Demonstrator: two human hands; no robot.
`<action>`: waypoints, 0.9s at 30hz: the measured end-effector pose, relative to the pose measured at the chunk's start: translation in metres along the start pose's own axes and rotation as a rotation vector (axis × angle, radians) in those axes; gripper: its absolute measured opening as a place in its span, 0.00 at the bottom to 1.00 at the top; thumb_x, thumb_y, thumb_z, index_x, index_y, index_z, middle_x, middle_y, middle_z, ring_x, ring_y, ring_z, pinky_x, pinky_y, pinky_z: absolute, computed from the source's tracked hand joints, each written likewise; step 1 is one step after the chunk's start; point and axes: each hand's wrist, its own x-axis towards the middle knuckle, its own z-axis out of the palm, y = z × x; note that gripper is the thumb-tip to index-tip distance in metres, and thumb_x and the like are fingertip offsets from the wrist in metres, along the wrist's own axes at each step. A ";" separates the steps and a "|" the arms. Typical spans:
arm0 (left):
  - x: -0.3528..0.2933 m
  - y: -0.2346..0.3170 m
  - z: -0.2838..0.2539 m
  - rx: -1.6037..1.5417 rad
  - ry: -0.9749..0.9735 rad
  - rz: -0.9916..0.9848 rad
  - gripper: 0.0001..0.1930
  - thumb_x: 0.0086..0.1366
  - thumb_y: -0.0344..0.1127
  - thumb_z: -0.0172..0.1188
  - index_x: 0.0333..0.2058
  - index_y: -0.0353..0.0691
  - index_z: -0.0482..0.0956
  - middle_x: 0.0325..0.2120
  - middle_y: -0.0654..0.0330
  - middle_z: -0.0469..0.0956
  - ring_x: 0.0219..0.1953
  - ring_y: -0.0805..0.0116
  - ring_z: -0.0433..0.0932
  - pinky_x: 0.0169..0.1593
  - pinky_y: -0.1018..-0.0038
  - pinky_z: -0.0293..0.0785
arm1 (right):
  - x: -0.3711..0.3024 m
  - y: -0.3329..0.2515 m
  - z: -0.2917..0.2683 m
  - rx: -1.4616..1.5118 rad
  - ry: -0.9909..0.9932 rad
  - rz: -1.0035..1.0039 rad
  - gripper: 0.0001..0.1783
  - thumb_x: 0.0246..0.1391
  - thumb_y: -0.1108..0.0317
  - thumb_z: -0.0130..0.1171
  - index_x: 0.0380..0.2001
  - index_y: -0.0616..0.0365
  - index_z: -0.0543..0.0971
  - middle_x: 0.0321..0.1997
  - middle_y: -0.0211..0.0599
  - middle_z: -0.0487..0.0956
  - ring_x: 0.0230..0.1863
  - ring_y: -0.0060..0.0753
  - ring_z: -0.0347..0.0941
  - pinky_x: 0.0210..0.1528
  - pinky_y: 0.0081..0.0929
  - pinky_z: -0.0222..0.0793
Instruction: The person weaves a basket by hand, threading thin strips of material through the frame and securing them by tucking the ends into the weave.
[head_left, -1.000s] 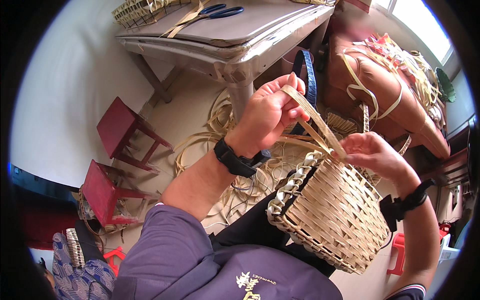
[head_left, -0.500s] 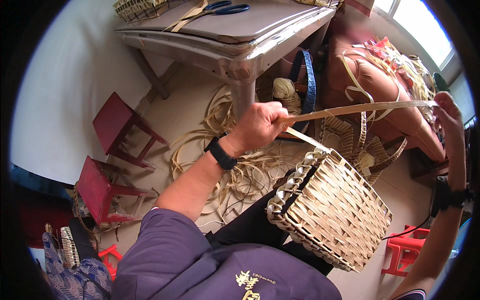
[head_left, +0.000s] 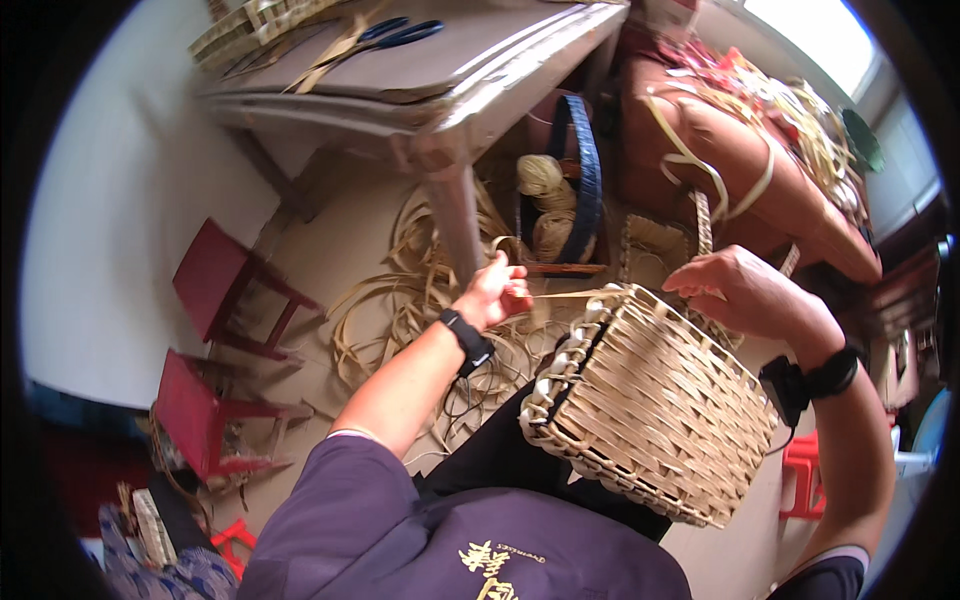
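The woven basket [head_left: 655,405] rests tilted on the person's lap, its braided rim turned toward the left hand [head_left: 495,295], whose grip is closed on a thin pale strip [head_left: 565,295] that runs level across to the basket's upper edge. The right hand [head_left: 735,290] lies over the far rim with fingers curled down against it, though whether its grip pinches anything cannot be told. Loose coils of cane [head_left: 400,310] lie on the floor beneath the tabletop [head_left: 440,70], near two red stools [head_left: 215,345].
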 end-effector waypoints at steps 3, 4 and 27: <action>-0.002 -0.008 -0.013 0.016 -0.026 -0.053 0.29 0.78 0.65 0.37 0.34 0.45 0.70 0.17 0.72 0.61 0.19 0.74 0.62 0.37 0.68 0.74 | -0.012 0.016 -0.003 0.120 -0.144 0.227 0.17 0.57 0.75 0.58 0.49 0.64 0.83 0.39 0.48 0.87 0.40 0.41 0.85 0.47 0.34 0.80; -0.003 -0.008 -0.022 0.035 -0.036 -0.053 0.29 0.78 0.65 0.37 0.34 0.45 0.70 0.16 0.72 0.61 0.18 0.74 0.62 0.36 0.68 0.74 | -0.019 0.021 -0.002 0.146 -0.169 0.251 0.17 0.58 0.74 0.57 0.50 0.64 0.83 0.39 0.47 0.87 0.41 0.40 0.85 0.48 0.33 0.80; -0.029 -0.061 0.016 1.512 0.112 1.113 0.26 0.80 0.53 0.46 0.31 0.37 0.76 0.15 0.54 0.71 0.19 0.54 0.75 0.26 0.63 0.69 | -0.248 0.080 0.172 0.883 0.998 0.590 0.07 0.58 0.80 0.65 0.41 0.67 0.83 0.39 0.32 0.85 0.40 0.18 0.80 0.47 0.18 0.77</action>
